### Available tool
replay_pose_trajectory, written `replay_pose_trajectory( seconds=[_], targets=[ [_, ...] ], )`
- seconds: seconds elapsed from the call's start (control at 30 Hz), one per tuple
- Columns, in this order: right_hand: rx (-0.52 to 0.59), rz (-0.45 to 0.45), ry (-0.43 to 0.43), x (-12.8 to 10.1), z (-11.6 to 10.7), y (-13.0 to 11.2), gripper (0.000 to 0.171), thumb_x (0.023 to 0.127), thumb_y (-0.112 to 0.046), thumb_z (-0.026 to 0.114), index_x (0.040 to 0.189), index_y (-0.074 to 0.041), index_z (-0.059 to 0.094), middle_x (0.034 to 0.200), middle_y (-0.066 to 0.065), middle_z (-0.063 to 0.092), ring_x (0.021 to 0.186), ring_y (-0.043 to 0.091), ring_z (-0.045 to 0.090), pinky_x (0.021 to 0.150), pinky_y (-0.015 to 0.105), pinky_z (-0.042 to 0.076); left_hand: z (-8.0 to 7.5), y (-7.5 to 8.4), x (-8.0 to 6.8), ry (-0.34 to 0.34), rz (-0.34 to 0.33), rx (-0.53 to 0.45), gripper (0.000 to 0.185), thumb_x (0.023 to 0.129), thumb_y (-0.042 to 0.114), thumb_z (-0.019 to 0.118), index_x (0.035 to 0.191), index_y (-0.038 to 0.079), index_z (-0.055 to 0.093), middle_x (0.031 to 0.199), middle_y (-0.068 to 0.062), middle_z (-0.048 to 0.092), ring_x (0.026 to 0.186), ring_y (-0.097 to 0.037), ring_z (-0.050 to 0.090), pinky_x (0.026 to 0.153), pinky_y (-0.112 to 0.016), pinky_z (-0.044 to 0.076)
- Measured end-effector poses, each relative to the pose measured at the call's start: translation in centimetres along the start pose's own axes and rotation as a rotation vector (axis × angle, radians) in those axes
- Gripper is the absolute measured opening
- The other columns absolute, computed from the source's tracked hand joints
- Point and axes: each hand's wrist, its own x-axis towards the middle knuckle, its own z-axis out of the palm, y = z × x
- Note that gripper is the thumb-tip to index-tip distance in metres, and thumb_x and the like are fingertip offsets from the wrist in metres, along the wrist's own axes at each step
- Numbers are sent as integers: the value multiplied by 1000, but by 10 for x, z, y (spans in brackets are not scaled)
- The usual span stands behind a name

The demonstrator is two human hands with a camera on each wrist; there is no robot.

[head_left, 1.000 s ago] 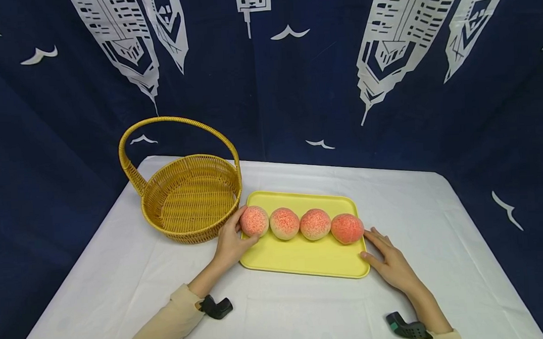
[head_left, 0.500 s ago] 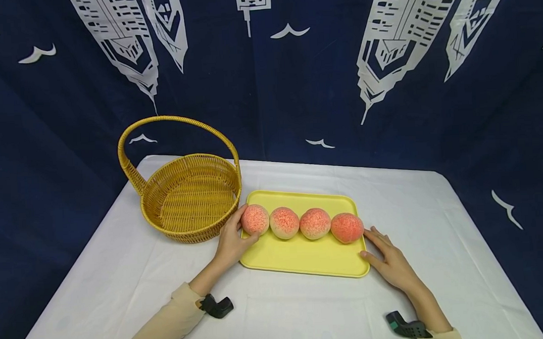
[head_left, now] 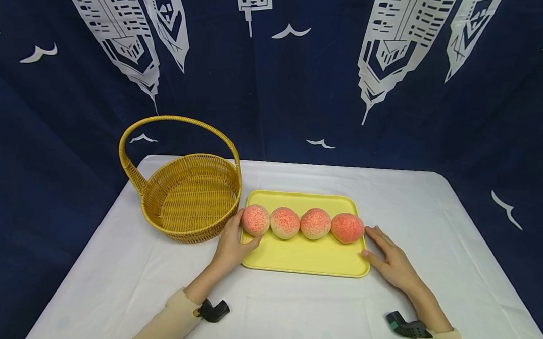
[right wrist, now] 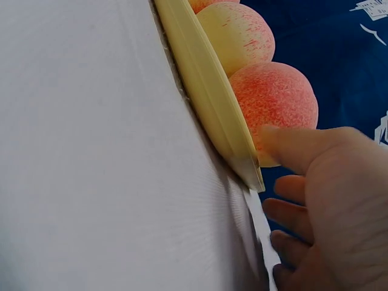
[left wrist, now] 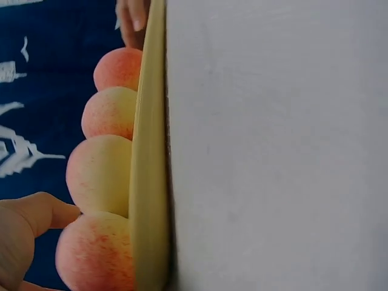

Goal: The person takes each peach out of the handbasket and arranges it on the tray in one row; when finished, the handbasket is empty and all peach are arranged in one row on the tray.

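Note:
Several pink and pale-yellow peaches stand in a row on a yellow tray [head_left: 298, 262]. At the tray's left end my left hand [head_left: 230, 244] lies around the leftmost peach [head_left: 255, 219], fingers along its outer side and thumb in front of it. In the left wrist view, that hand's thumb [left wrist: 51, 212] reaches close over the nearest peach [left wrist: 97, 254]. My right hand [head_left: 393, 265] lies at the tray's right edge with relaxed fingers, the fingertips close to the rightmost peach [head_left: 347, 228]. The right wrist view has its thumb overlapping that redder peach [right wrist: 279, 97].
A woven basket [head_left: 190, 236] with a tall arched handle [head_left: 178, 118] stands just left of the tray, close to my left hand. A white cloth [head_left: 305, 314] covers the table. Behind hangs a dark blue curtain [head_left: 295, 87] with white printed buildings and birds.
My left hand has shifted slightly left and its fingers have loosened a little from the leftmost peach. My right hand has barely moved. Tray, peaches and basket look the same.

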Motion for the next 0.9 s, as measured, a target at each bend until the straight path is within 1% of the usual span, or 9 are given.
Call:
replay_pose_trajectory(
  seconds=[0.1,0.2,0.27,0.33,0.47,0.57,0.63,0.73,0.9],
  targets=[
    [-37,-78,78,-1,-5,-7,64,91,-22,68,147,-4,42,149,24,42,143,45,28,119,51,22,-3,11,-12,40,76,145,80,80,17,79,144,-7,38,142,-29,43,133,-46,42,101,-61,43],
    [-89,-225,164,-1,-6,-25,65,87,-14,71,145,-4,44,146,21,47,144,37,31,122,27,13,-6,22,-24,114,218,282,74,78,18,80,138,-7,45,136,-27,49,128,-44,47,93,-57,50],
    [-127,-333,186,-1,-5,-42,66,85,-13,73,144,-4,46,145,20,49,145,32,32,121,21,10,-9,29,-31,136,322,341,70,77,20,81,135,-6,50,133,-26,51,126,-42,49,92,-54,52],
    [-171,-431,153,-4,-1,-61,66,85,-17,73,144,-5,47,146,18,48,145,29,32,122,26,11,-11,36,-35,98,429,383,67,79,23,80,134,-3,52,135,-25,51,128,-41,48,97,-53,49],
    [-289,-597,0,-9,11,-92,75,84,-39,73,147,-11,44,154,12,40,146,33,30,124,36,10,-16,45,-45,-139,562,512,72,87,40,71,146,9,44,153,-21,35,142,-42,33,108,-60,36],
    [-375,-672,-113,-10,19,-102,83,82,-52,71,151,-19,39,160,8,30,146,38,26,124,39,3,-16,44,-49,-320,593,596,73,92,52,58,153,20,34,163,-15,19,149,-42,16,111,-67,25],
    [-414,-704,-150,-11,22,-103,85,81,-56,69,152,-23,36,161,7,27,146,40,25,123,40,-1,-15,41,-51,-383,590,620,71,93,56,53,153,25,33,164,-11,14,150,-41,10,111,-69,21],
    [-447,-718,-181,-10,24,-103,85,82,-58,67,153,-25,34,162,6,25,146,41,24,123,42,-4,-15,38,-53,-409,584,626,70,93,57,52,153,26,33,164,-10,14,150,-40,9,111,-69,20],
    [-460,-730,-173,-9,25,-103,87,81,-59,67,153,-25,33,161,9,28,146,42,24,122,45,-2,-15,36,-53,-412,578,632,70,94,57,50,154,27,31,165,-10,13,150,-39,9,112,-69,19]
  ],
)
